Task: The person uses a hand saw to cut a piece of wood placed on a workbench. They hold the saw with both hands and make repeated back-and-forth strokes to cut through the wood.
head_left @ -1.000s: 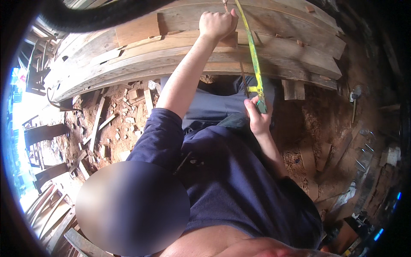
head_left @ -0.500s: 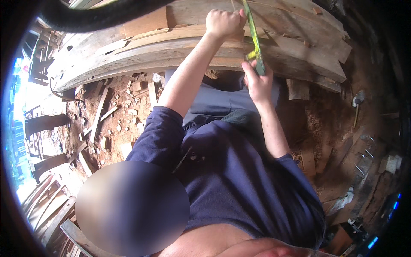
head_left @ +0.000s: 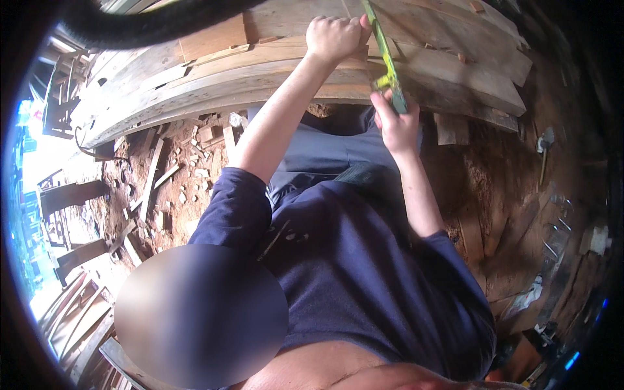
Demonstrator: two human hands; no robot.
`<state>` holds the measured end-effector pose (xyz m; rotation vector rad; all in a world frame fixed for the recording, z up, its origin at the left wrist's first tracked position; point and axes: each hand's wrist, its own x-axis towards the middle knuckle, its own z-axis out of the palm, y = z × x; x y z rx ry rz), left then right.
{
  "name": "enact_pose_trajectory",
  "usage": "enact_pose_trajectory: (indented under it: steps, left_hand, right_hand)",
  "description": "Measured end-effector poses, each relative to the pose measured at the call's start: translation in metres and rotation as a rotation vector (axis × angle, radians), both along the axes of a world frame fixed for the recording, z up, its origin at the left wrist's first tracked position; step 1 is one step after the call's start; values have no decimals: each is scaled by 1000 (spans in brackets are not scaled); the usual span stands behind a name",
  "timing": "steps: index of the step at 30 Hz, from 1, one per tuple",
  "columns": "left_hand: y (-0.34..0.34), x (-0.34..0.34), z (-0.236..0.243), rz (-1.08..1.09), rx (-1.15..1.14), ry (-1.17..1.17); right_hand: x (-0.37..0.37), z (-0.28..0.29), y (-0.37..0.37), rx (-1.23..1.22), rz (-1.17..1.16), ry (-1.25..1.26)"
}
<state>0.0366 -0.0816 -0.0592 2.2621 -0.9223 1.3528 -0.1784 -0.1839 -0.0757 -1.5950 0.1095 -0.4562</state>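
A yellow-green tape measure [head_left: 389, 78] runs across stacked curved wooden planks [head_left: 260, 71] at the top of the view. My left hand [head_left: 335, 36] is clenched on the upper plank and pins the tape's blade [head_left: 377, 39] at its right side. My right hand [head_left: 398, 127] grips the tape measure's case just below the planks' lower edge. Both arms reach up from a dark blue shirt.
Wood chips and offcuts [head_left: 175, 182] litter the reddish dirt floor on the left. Timber frames [head_left: 71, 195] stand at the far left. A hammer-like tool [head_left: 545, 146] and metal clamps [head_left: 559, 227] lie on the ground at the right. A black hose [head_left: 143, 26] crosses the top left.
My right hand has moved up with the tape case from near my lap to the planks' lower edge, shortening the exposed blade. My left hand has stayed on the plank.
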Motion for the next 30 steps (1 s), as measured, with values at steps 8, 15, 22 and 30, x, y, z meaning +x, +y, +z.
enact_pose_trajectory:
  steps: [8, 15, 22, 30]
  left_hand:
    - [-4, 21, 5, 85, 88, 169]
    - [-7, 6, 7, -28, 25, 228]
    - [-1, 15, 2, 8, 6, 37]
    - [-1, 9, 4, 20, -7, 24]
  right_hand:
    - [-48, -11, 17, 52, -19, 102]
    - [-65, -2, 8, 40, -112, 85]
    - [-59, 15, 10, 25, -42, 127]
    - [-91, 14, 24, 40, -24, 83]
